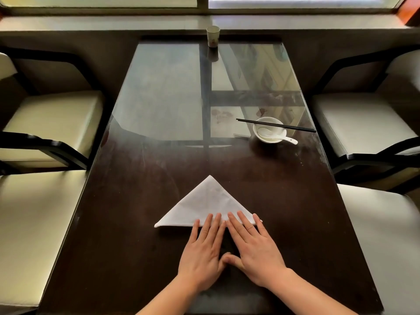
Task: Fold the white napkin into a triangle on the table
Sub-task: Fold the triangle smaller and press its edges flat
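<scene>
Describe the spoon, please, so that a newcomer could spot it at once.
On the dark table, right of centre and beyond the napkin, stands a white bowl. The spoon rests in it, its handle sticking out over the near right rim. Unlike the black chopsticks laid across the bowl, it is white.

A dark, glossy table [141, 223] runs from near to far, its far half mirroring pale daylight and the bars of a frame. Cream-cushioned, black-framed seats flank it: the far left chair [56, 123] and near left chair [34, 235], the far right chair [359, 123] and near right chair [386, 235]. Beyond the far end a pale sill [113, 22] lies under a bright window [295, 1], split by a dark upright bar [203, 2].
</scene>
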`<state>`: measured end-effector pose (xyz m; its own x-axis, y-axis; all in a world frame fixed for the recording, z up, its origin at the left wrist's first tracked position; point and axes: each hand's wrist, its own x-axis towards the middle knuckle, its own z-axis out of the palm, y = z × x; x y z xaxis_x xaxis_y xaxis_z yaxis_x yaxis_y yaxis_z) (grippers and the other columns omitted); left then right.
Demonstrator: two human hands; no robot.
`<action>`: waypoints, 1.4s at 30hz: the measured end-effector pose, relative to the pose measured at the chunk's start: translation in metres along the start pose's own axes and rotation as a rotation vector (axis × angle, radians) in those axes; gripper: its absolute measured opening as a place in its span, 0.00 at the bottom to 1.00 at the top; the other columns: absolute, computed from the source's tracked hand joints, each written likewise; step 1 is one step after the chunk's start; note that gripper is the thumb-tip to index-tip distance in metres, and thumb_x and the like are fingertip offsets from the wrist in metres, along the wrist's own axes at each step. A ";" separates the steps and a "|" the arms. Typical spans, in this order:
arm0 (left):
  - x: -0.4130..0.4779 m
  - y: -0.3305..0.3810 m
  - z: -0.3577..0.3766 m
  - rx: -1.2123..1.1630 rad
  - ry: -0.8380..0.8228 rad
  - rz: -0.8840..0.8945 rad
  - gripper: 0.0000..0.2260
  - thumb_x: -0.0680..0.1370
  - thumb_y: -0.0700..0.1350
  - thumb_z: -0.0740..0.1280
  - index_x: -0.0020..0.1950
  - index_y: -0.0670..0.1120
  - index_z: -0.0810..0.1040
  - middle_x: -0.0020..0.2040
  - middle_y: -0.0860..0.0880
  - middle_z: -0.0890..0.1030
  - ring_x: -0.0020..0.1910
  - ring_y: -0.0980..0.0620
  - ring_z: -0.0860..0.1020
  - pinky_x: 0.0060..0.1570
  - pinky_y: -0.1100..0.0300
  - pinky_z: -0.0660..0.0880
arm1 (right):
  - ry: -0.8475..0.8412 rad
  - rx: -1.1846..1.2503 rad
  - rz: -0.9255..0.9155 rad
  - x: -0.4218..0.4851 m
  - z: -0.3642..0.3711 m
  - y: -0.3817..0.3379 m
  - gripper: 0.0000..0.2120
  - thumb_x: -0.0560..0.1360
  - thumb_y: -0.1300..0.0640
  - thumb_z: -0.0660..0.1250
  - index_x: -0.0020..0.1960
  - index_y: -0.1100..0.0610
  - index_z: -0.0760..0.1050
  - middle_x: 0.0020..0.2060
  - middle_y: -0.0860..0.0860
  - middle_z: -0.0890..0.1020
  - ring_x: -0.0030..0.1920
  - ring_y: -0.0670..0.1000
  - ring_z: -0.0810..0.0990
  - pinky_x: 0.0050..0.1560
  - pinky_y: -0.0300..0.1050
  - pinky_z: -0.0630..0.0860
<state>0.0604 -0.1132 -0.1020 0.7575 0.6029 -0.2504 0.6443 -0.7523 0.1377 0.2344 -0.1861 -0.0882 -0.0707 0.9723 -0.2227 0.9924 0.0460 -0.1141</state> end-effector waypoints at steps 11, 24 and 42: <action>0.000 -0.006 0.006 -0.013 -0.029 0.031 0.36 0.80 0.69 0.39 0.81 0.48 0.38 0.81 0.50 0.35 0.79 0.50 0.33 0.76 0.45 0.37 | -0.034 -0.045 -0.041 -0.009 0.011 0.006 0.47 0.76 0.25 0.49 0.78 0.62 0.59 0.79 0.58 0.58 0.79 0.58 0.55 0.74 0.54 0.51; -0.027 -0.050 0.014 -0.010 0.010 -0.178 0.38 0.80 0.69 0.42 0.81 0.44 0.46 0.82 0.46 0.44 0.81 0.46 0.41 0.76 0.49 0.44 | -0.026 -0.038 -0.070 -0.005 0.012 0.007 0.48 0.76 0.25 0.48 0.79 0.62 0.56 0.80 0.58 0.54 0.80 0.58 0.52 0.74 0.54 0.50; -0.044 -0.073 0.013 -0.051 0.056 -0.487 0.39 0.78 0.69 0.40 0.80 0.44 0.42 0.82 0.45 0.42 0.81 0.46 0.39 0.78 0.45 0.43 | 0.010 -0.084 -0.039 -0.004 0.006 0.000 0.44 0.77 0.28 0.50 0.78 0.62 0.61 0.79 0.57 0.59 0.78 0.58 0.57 0.74 0.54 0.48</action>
<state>-0.0218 -0.0882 -0.1130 0.3703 0.8960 -0.2452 0.9284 -0.3660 0.0646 0.2345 -0.1916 -0.0931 -0.1090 0.9717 -0.2095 0.9939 0.1026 -0.0408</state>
